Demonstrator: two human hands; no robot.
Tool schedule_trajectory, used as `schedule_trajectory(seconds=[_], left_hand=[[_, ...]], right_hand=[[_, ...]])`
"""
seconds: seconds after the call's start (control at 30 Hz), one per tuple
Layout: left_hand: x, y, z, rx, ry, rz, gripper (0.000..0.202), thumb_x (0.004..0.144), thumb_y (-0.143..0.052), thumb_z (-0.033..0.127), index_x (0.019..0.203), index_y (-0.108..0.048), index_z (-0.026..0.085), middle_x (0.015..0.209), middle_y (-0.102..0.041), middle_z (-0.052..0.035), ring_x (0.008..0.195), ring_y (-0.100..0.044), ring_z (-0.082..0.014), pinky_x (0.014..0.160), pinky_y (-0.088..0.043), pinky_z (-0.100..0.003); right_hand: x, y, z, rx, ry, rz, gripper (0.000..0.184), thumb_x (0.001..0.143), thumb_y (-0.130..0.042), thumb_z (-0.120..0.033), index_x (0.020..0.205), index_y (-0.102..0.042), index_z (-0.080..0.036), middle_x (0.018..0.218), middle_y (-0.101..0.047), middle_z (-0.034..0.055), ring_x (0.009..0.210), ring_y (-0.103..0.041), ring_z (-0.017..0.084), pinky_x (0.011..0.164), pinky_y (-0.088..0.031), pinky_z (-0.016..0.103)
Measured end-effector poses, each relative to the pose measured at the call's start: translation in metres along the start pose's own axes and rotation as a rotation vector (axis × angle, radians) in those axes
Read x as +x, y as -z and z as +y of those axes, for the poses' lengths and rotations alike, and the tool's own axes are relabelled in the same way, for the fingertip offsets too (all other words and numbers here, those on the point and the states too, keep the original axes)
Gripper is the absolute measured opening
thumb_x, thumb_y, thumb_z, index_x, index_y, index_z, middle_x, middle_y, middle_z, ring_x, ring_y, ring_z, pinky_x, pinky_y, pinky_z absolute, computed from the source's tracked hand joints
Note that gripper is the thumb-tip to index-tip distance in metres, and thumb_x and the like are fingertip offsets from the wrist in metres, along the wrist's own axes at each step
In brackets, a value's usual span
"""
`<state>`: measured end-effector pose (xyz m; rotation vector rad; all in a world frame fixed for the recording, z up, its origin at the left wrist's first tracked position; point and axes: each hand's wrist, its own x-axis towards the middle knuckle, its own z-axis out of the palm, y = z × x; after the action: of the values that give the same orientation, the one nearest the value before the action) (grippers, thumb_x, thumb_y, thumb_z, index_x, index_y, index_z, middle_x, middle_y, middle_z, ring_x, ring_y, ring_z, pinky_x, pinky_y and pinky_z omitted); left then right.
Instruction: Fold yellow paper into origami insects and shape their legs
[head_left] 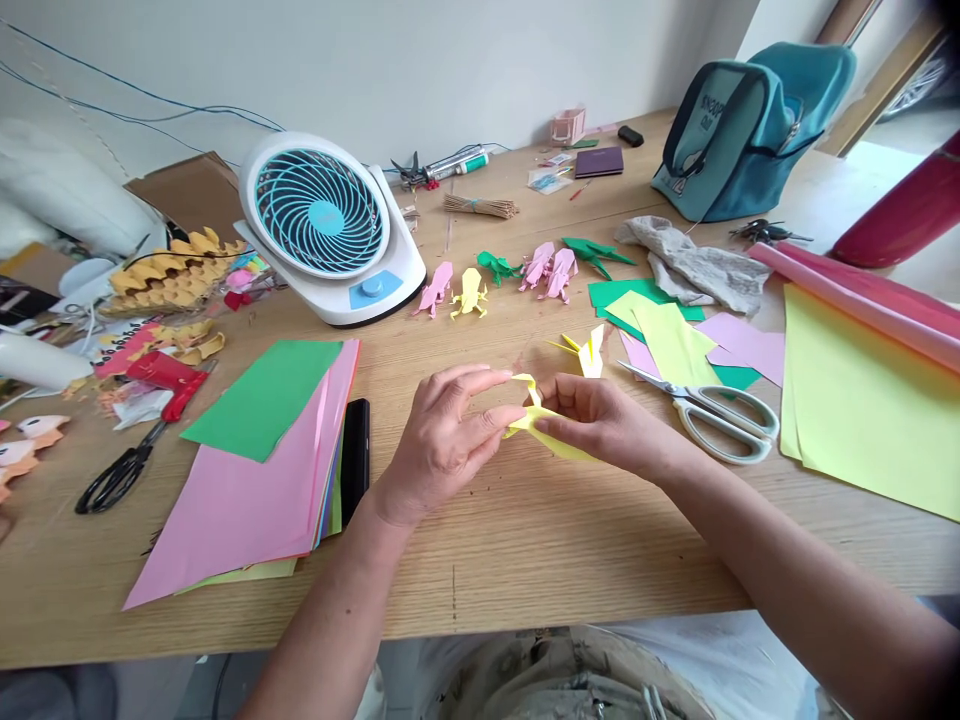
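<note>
Between my two hands, above the wooden table, is a piece of folded yellow origami paper (564, 447). My left hand (457, 420) pinches its left end, and a thin folded strip sticks up by the fingertips. My right hand (596, 415) grips the body of the fold, thumb on top, with its other fingers partly hidden behind. Just beyond my right hand lies another yellow folded paper figure (587, 352) with pointed ends. White-handled scissors (727, 420) rest to the right, blades toward the hands. Behind stand a yellow paper frog (469, 294), pink ones (436, 290) and green ones (498, 266).
Stacked coloured paper (255, 500) and a black phone (356, 460) lie left. A white fan (326, 230) stands behind them. Yellow sheets (870, 400), paper scraps (675, 335), a grey cloth (694, 262) and a teal bag (750, 130) are right. Black-handled scissors (120, 475) lie far left.
</note>
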<state>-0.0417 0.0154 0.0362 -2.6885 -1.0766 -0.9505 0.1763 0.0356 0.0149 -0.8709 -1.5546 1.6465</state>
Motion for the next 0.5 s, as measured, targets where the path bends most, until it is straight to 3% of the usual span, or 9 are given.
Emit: schedule_trajectory(seconds=[0.3, 0.5], left_hand=[[0.0006, 0.0050, -0.0007, -0.040, -0.036, -0.005, 0.026, 0.086, -0.066, 0.016, 0.108, -0.069, 0.031, 0.134, -0.058, -0.0050, 0.125, -0.051, -0.0226, 0.104, -0.045, -0.045], [0.0011, 0.0043, -0.0014, -0.067, -0.038, 0.001, 0.024, 0.087, -0.065, 0.015, 0.106, -0.068, 0.029, 0.134, -0.058, -0.0063, 0.123, -0.052, -0.0221, 0.102, -0.046, -0.044]], right_hand=[[-0.0009, 0.0044, -0.0014, -0.097, 0.059, -0.043, 0.019, 0.084, -0.070, -0.039, 0.092, -0.064, -0.022, 0.090, -0.069, 0.0017, 0.080, -0.062, 0.015, 0.064, -0.047, 0.027], [-0.0011, 0.0052, -0.0020, -0.109, 0.065, -0.054, 0.017, 0.085, -0.069, -0.037, 0.091, -0.063, -0.022, 0.090, -0.067, 0.0017, 0.078, -0.060, 0.015, 0.063, -0.046, 0.027]])
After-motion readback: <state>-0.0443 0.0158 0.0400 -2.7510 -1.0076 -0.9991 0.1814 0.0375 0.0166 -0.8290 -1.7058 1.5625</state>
